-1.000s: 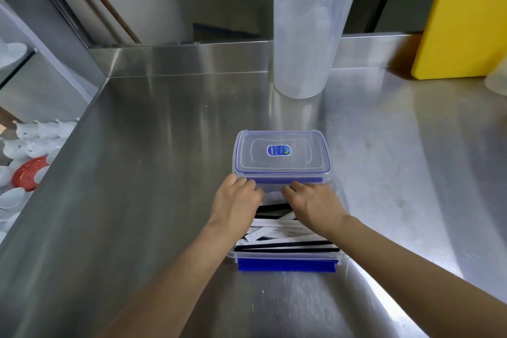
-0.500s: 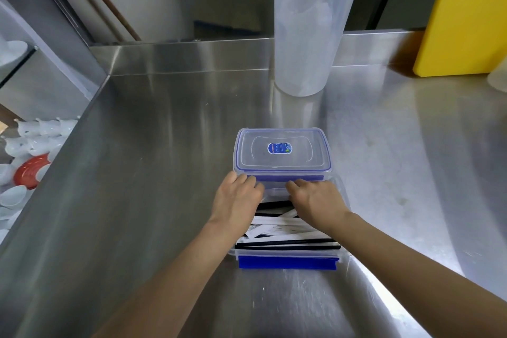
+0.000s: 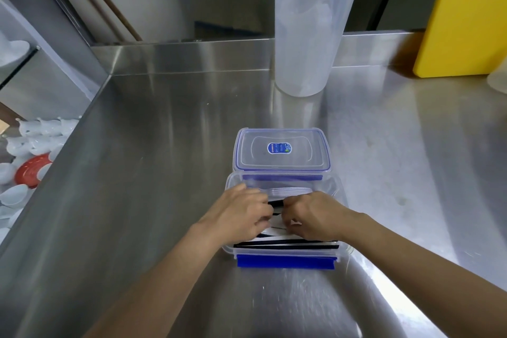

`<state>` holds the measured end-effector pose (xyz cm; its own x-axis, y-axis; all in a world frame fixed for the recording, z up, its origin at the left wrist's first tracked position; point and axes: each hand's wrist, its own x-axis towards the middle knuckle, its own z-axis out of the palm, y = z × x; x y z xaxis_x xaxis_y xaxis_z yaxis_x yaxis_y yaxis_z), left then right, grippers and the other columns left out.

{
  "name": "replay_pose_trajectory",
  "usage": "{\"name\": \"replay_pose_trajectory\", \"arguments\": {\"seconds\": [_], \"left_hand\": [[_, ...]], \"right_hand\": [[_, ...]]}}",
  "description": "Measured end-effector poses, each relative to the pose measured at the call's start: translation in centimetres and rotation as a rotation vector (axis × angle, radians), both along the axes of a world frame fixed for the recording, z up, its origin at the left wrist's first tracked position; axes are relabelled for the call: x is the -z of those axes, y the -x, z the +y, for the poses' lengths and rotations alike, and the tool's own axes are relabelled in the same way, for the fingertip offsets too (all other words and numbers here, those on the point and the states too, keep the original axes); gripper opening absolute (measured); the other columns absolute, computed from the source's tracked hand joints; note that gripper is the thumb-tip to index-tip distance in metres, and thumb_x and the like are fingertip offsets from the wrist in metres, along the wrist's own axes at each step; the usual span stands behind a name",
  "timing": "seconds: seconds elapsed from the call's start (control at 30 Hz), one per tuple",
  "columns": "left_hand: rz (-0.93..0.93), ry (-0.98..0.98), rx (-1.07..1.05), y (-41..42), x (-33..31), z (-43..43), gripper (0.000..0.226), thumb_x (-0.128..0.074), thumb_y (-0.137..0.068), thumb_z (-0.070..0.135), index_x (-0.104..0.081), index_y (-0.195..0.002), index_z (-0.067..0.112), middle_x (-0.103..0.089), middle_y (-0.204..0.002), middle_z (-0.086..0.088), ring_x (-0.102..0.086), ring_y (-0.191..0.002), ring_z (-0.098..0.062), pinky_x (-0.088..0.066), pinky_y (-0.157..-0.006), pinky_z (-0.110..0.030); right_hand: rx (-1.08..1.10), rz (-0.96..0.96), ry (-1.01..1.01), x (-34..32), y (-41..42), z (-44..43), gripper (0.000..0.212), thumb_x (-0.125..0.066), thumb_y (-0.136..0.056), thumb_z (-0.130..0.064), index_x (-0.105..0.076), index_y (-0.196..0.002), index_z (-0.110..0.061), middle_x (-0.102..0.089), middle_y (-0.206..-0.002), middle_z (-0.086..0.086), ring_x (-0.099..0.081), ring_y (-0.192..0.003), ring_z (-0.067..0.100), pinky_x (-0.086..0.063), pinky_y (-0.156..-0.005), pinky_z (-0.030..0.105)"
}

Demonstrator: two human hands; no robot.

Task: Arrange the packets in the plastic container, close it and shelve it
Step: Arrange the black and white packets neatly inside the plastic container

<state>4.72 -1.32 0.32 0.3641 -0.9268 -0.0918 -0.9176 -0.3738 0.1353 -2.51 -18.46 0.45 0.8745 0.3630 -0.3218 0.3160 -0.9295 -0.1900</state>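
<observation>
- Packets (image 3: pixel 285 242), black and white, stand on edge in the open container (image 3: pixel 336 186) on the steel counter (image 3: pixel 153 173).
- Left hand (image 3: pixel 241 214) and right hand (image 3: pixel 312 214) both reach inside, fingers curled, pinching packets.
- Lid (image 3: pixel 281 149) rests just behind.

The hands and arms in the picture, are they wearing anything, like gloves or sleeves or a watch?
No. The left hand and the right hand are both bare, with no gloves. Both forearms are uncovered as far as the picture shows, so no sleeves appear. No watch, bracelet or ring can be seen on the parts in view.
</observation>
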Motion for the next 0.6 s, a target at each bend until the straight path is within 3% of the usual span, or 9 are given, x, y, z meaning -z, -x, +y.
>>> {"name": "replay_pose_trajectory", "arguments": {"seconds": [0.2, 0.33, 0.6], "left_hand": [[0.002, -0.039, 0.025, 0.1, 0.3, 0.1, 0.022, -0.051, -0.088, 0.035, -0.063, -0.096, 0.018, -0.06, -0.09, 0.0, -0.052, -0.089, -0.019, -0.032, -0.078, -0.031], [0.059, 0.008, 0.02, 0.2, 0.2, 0.0, 0.023, -0.052, -0.089, 0.038, -0.063, -0.1, 0.021, -0.058, -0.095, 0.001, -0.05, -0.09, -0.018, -0.035, -0.08, -0.031], [0.163, 0.08, -0.012, 0.2, 0.4, -0.1, 0.027, -0.059, -0.085, 0.041, -0.066, -0.103, 0.022, -0.06, -0.098, 0.003, -0.05, -0.092, -0.013, -0.037, -0.087, -0.031]], "right_hand": [[0.009, 0.007, 0.074, 0.5, -0.1, 0.7, 0.027, -0.049, -0.09, -0.028, -0.065, -0.1, -0.009, -0.064, -0.105, 0.011, -0.061, -0.092, 0.031, -0.053, -0.078, 0.04], [0.085, -0.014, -0.063, 0.6, 0.1, 0.4, 0.023, -0.051, -0.088, -0.027, -0.064, -0.099, -0.012, -0.063, -0.105, 0.006, -0.061, -0.089, 0.027, -0.048, -0.071, 0.033], [0.158, -0.038, -0.329, -0.6, 0.5, -0.6, 0.016, -0.06, -0.084, -0.025, -0.067, -0.095, -0.014, -0.059, -0.09, 0.0, -0.057, -0.082, 0.019, -0.052, -0.076, 0.033]]}}
